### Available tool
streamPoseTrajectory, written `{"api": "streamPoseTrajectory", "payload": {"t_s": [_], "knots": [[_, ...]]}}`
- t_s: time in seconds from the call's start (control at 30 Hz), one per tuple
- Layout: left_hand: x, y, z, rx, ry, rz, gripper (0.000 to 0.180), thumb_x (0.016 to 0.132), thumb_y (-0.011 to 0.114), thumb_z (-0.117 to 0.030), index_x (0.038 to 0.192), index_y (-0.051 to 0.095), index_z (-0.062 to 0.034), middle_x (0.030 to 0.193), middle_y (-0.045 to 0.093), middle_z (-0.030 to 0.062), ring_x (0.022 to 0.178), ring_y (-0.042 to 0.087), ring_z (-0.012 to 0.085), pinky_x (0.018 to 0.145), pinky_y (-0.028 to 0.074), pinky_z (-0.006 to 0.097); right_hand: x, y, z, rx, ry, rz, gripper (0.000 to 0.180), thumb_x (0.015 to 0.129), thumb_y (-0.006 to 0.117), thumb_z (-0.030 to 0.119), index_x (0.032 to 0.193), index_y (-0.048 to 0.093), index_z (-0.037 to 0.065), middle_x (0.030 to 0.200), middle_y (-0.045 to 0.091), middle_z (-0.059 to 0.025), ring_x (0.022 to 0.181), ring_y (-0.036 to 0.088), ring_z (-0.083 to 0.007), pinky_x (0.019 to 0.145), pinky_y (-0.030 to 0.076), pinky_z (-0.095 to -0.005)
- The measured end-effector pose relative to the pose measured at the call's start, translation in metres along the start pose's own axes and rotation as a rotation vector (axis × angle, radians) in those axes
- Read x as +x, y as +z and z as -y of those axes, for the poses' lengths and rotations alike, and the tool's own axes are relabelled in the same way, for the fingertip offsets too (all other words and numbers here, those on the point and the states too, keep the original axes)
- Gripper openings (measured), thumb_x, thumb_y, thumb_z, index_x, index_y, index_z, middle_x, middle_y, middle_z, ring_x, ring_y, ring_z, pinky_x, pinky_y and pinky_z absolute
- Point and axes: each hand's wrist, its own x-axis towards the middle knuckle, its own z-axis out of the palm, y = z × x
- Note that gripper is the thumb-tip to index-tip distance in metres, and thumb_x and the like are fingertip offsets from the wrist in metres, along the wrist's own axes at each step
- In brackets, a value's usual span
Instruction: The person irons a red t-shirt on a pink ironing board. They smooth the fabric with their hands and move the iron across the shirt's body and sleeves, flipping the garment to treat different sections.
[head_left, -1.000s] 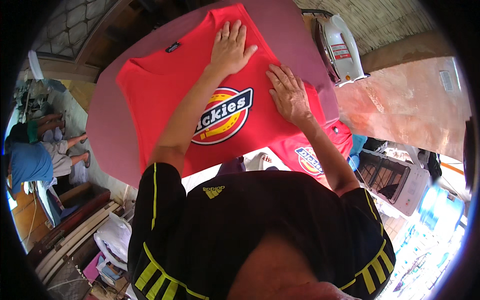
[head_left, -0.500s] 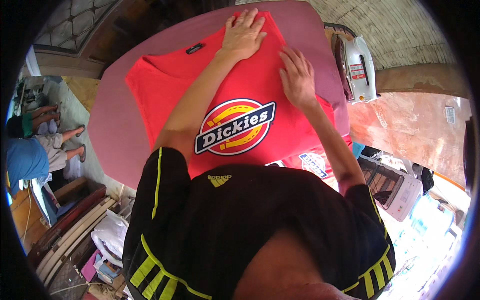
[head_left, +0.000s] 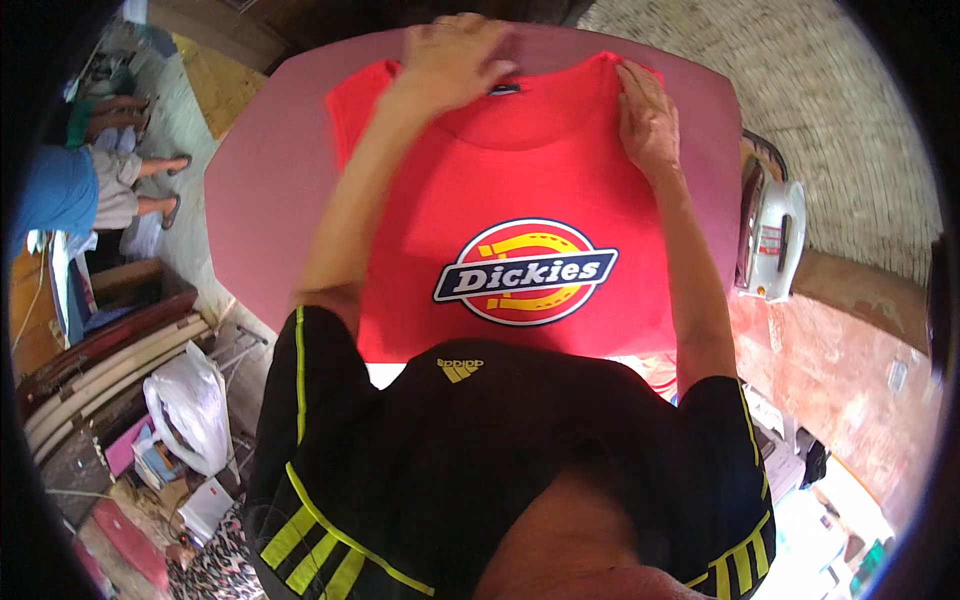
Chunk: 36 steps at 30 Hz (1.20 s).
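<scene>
1. A round badge (head_left: 526, 272) is printed on the middle of the shirt. It is red and yellow, with a dark blue band across it and white letters on the band.
2. A small dark tag (head_left: 503, 89) is sewn inside the neck of the shirt, just beside the left hand.
3. A small red and white sticker (head_left: 770, 240) is seen on the side of the iron.
4. One red shirt (head_left: 520, 190) is laid flat on the pink board (head_left: 260, 200), front side up. Its neck points away from the person. The cloth looks smooth, with short sleeves spread to both sides.
5. The left hand (head_left: 450, 55) is laid flat on the collar, fingers spread wide. Nothing is held in it.
6. The right hand (head_left: 648, 115) is pressed flat on the right shoulder of the shirt, fingers close together. Nothing is held in it.
7. One white iron (head_left: 772, 230) is stood at the right edge of the board, well apart from both hands.
8. One white plastic bag (head_left: 190, 405) is seen on the floor at the lower left.
9. Two hands are counted on the shirt, and one other person (head_left: 85, 185) is seen sitting far to the left.
</scene>
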Motion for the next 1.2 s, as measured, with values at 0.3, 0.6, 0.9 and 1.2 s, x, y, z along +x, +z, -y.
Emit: {"api": "streamPoseTrajectory", "payload": {"t_s": [0.3, 0.6, 0.9, 1.2], "knots": [[-0.085, -0.011, 0.124, -0.47, -0.267, 0.095, 0.047, 0.089, 0.067, -0.045, 0.113, 0.064, -0.0048, 0.104, 0.067, 0.0191, 0.097, 0.064, 0.0374, 0.083, 0.05, 0.043, 0.019, -0.005, 0.026, 0.173, -0.086, -0.084, 0.038, 0.093, 0.06, 0.016, 0.131, 0.057, 0.012, 0.138, 0.054, -0.0088, 0.127, 0.052, -0.0291, 0.104, 0.043, -0.0461], [-0.085, -0.027, 0.127, -0.325, -0.085, -0.087, 0.028, 0.095, 0.059, -0.032, 0.095, 0.066, -0.0053, 0.086, 0.067, 0.0197, 0.081, 0.064, 0.0412, 0.068, 0.049, 0.047, 0.075, 0.064, 0.264, 0.429, -0.564, 0.024, 0.019, 0.089, 0.066, 0.022, 0.102, 0.069, 0.008, 0.108, 0.064, -0.0093, 0.108, 0.058, -0.0281, 0.093, 0.046, -0.0436], [-0.254, -0.082, 0.077, -0.333, -0.51, -0.036, 0.045, 0.09, 0.067, -0.045, 0.107, 0.068, -0.0026, 0.1, 0.068, 0.0206, 0.088, 0.067, 0.0312, 0.08, 0.051, 0.043, 0.072, 0.072, 0.278, 0.235, -0.516, 0.249, 0.06, 0.097, 0.051, 0.035, 0.143, 0.042, -0.002, 0.154, 0.036, -0.0178, 0.143, 0.032, -0.0336, 0.116, 0.026, -0.0462], [-0.374, -0.102, -0.044, -0.695, -1.067, -0.128, 0.022, 0.078, 0.079, -0.002, 0.097, 0.068, 0.0008, 0.077, 0.066, 0.0087, 0.065, 0.06, 0.0179, 0.061, 0.052, 0.031, 0.075, 0.076, 0.275, 0.206, -0.529, 0.212, 0.059, 0.097, 0.051, 0.034, 0.143, 0.043, -0.003, 0.152, 0.039, -0.0182, 0.142, 0.033, -0.034, 0.116, 0.026, -0.0461]]}}
